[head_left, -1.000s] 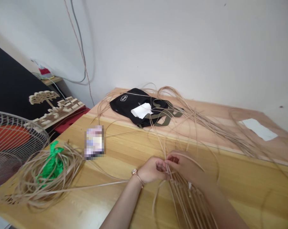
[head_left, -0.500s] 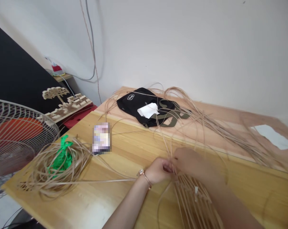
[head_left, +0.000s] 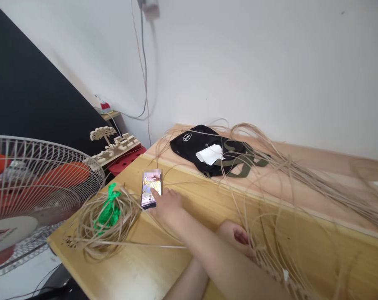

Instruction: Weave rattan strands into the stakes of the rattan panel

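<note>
My right hand (head_left: 167,205) reaches across over my left forearm. Its index finger is stretched out onto the lit screen of a smartphone (head_left: 147,201), and the hand holds nothing. Under and beyond that arm, my left hand (head_left: 234,235) is curled closed at the edge of a piece of weaving (head_left: 270,260) made of thin tan rattan strips, pinching strips there. Loose strip ends fan out past its fingers. Part of the weaving is hidden by my right forearm, and a small white tie (head_left: 286,275) sits on it.
A coil of rattan strips (head_left: 85,233) tied with green plastic (head_left: 109,212) lies at the table's left. At the back are a black bag (head_left: 185,146), white paper (head_left: 210,155) and a long strip bundle (head_left: 304,177). A caged fan (head_left: 45,179) stands left, near a wooden model (head_left: 117,148).
My right hand has left the weaving and moved left to the phone, crossing over my left arm. My left hand stays at the weaving. The view has shifted left.
</note>
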A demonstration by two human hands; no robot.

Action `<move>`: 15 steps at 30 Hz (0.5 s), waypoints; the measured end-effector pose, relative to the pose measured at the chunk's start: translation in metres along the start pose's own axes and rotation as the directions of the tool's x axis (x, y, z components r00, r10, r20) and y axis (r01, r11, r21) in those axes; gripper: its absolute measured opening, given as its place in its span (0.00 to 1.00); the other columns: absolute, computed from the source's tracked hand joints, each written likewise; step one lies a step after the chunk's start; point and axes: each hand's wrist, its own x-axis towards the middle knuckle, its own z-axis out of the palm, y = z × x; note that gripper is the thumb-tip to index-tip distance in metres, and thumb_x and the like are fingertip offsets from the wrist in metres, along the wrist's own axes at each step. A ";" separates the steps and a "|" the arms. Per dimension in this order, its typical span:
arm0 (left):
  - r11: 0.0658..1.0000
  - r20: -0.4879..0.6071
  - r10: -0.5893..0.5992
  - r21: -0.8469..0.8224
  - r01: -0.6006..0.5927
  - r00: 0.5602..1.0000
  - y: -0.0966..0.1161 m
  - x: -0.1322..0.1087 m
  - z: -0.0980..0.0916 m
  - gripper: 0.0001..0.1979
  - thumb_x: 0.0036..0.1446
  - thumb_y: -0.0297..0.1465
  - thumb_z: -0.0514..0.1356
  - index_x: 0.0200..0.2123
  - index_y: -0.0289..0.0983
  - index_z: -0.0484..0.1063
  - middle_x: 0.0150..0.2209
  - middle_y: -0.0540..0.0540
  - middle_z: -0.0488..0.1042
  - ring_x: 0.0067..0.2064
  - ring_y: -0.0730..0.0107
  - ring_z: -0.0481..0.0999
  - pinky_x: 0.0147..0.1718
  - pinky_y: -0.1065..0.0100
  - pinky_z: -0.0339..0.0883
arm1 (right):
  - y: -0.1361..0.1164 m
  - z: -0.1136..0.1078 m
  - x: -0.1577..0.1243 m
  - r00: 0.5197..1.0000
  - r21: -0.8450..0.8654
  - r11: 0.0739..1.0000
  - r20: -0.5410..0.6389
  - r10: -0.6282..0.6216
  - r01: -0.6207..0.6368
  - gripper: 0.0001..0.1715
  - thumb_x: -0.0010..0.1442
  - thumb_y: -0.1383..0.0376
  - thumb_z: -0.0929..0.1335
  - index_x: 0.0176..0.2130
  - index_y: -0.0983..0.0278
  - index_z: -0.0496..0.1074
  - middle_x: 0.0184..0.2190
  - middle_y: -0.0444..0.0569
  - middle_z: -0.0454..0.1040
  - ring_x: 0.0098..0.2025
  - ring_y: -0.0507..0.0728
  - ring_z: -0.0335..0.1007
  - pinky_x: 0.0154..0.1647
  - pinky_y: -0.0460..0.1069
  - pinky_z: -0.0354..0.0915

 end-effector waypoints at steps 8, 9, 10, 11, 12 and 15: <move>0.997 0.015 0.075 0.033 -0.076 0.997 -0.016 0.011 -0.003 0.17 0.28 0.34 0.66 0.26 0.31 0.73 0.21 0.51 0.67 0.22 0.80 0.62 0.21 0.77 0.52 | -0.008 0.014 0.025 0.997 -0.043 0.997 0.018 0.068 -0.068 0.37 0.49 0.46 0.62 0.54 0.57 0.55 0.46 0.59 0.64 0.46 0.65 0.61 0.39 0.56 0.57; 0.995 0.026 0.091 0.028 -0.092 0.996 -0.018 0.012 -0.003 0.17 0.28 0.34 0.66 0.26 0.31 0.73 0.22 0.51 0.67 0.23 0.80 0.62 0.21 0.77 0.53 | -0.010 0.014 0.022 0.997 -0.042 0.996 0.011 0.079 -0.078 0.38 0.49 0.47 0.62 0.55 0.57 0.53 0.46 0.60 0.64 0.45 0.65 0.62 0.38 0.56 0.58; 0.994 0.041 0.108 0.013 -0.109 0.993 -0.019 0.012 -0.004 0.17 0.28 0.34 0.66 0.26 0.31 0.73 0.22 0.50 0.68 0.23 0.80 0.63 0.21 0.77 0.53 | -0.013 0.013 0.019 0.996 -0.041 0.995 0.004 0.093 -0.093 0.39 0.49 0.48 0.62 0.56 0.59 0.52 0.45 0.61 0.64 0.45 0.65 0.62 0.36 0.56 0.58; 0.993 0.056 0.122 -0.006 -0.121 0.991 -0.019 0.012 -0.004 0.17 0.29 0.35 0.66 0.26 0.31 0.73 0.22 0.50 0.68 0.24 0.80 0.63 0.22 0.77 0.54 | -0.016 0.011 0.013 0.994 -0.039 0.993 -0.002 0.109 -0.109 0.39 0.50 0.49 0.63 0.56 0.61 0.51 0.44 0.63 0.65 0.44 0.65 0.63 0.35 0.56 0.59; 0.991 0.066 0.131 -0.027 -0.129 0.989 -0.019 0.012 -0.003 0.18 0.29 0.36 0.66 0.26 0.31 0.73 0.23 0.50 0.68 0.24 0.80 0.63 0.23 0.77 0.55 | -0.020 0.009 0.005 0.992 -0.037 0.992 -0.008 0.123 -0.124 0.38 0.50 0.51 0.63 0.56 0.64 0.52 0.43 0.65 0.65 0.43 0.65 0.63 0.34 0.55 0.60; 0.991 0.048 0.127 -0.054 -0.125 0.991 -0.015 0.009 -0.001 0.19 0.27 0.37 0.66 0.24 0.31 0.72 0.23 0.50 0.68 0.24 0.79 0.64 0.24 0.76 0.56 | -0.027 0.003 -0.036 0.993 -0.019 0.993 -0.030 0.113 -0.114 0.31 0.52 0.59 0.64 0.53 0.66 0.57 0.42 0.63 0.65 0.41 0.64 0.64 0.34 0.56 0.61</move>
